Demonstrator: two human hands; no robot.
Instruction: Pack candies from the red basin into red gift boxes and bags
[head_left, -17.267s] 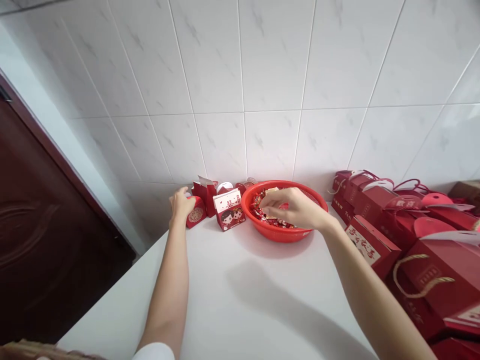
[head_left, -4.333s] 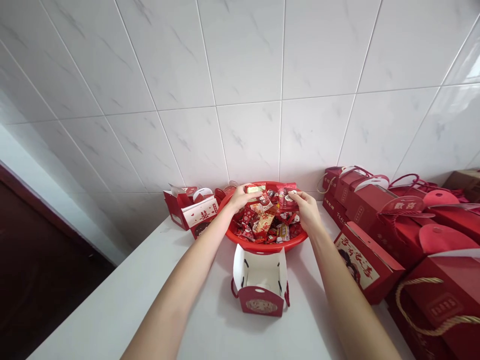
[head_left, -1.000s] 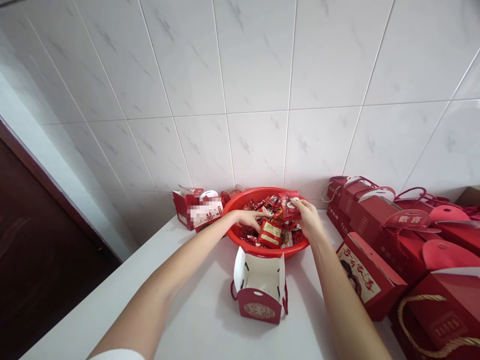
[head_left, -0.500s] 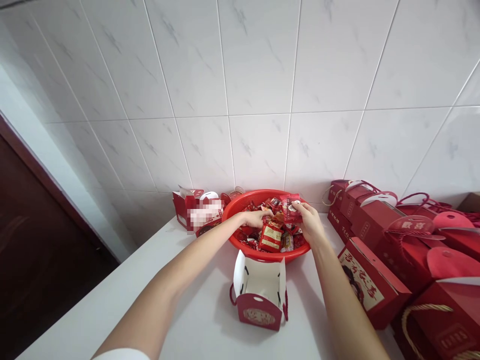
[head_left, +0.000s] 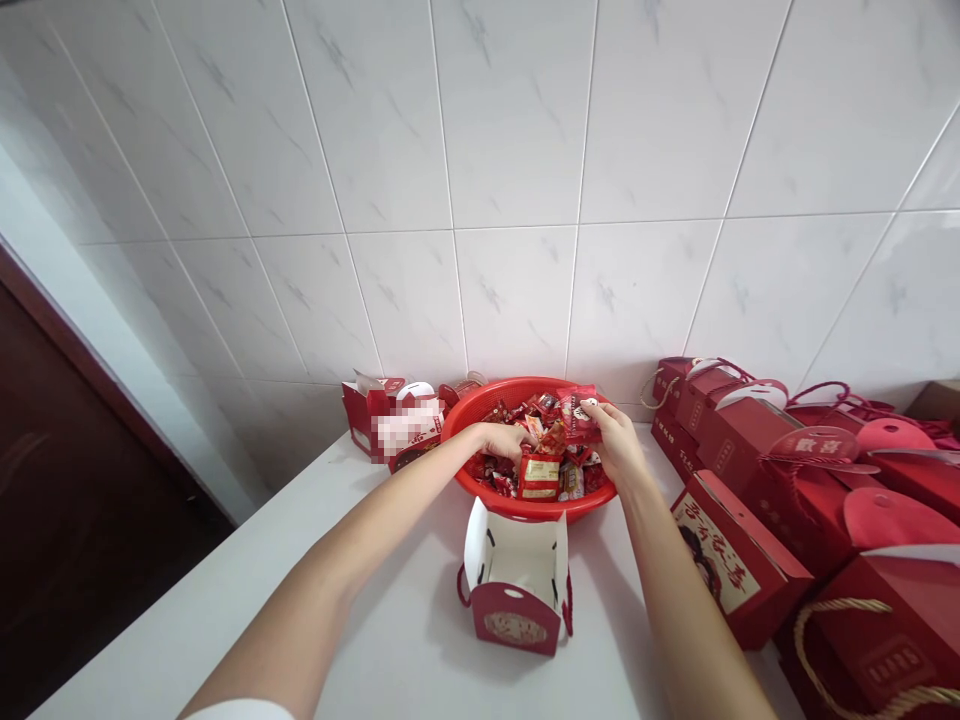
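Note:
A red plastic basket (head_left: 459, 478) stands near the wall, filled with small wrapped sweets. My left hand (head_left: 507, 440) reaches in among them, thumb and forefinger apart; its fingertips are partly hidden by the wrappers. Just beside it lies a red packet with a cream label (head_left: 540, 477). Over the basket's right side, my right hand (head_left: 616, 440) is closed on a red candy packet (head_left: 576, 415) with a white round print, gripped at its right edge. In front of the basket sits an open red gift box (head_left: 517, 618), white inside, with cord handles at its sides.
Many closed red gift boxes (head_left: 757, 440) with cord handles crowd the right of the white table (head_left: 360, 620). More red packaging (head_left: 367, 415) lies left of the basket. A tiled wall (head_left: 517, 300) rises behind, and a dark door (head_left: 90, 450) is at far left.
My left hand has shifted slightly toward me and left, and its fingers have spread. The cream-labelled packet now sits flatter. My right hand still holds its packet in nearly the same place.

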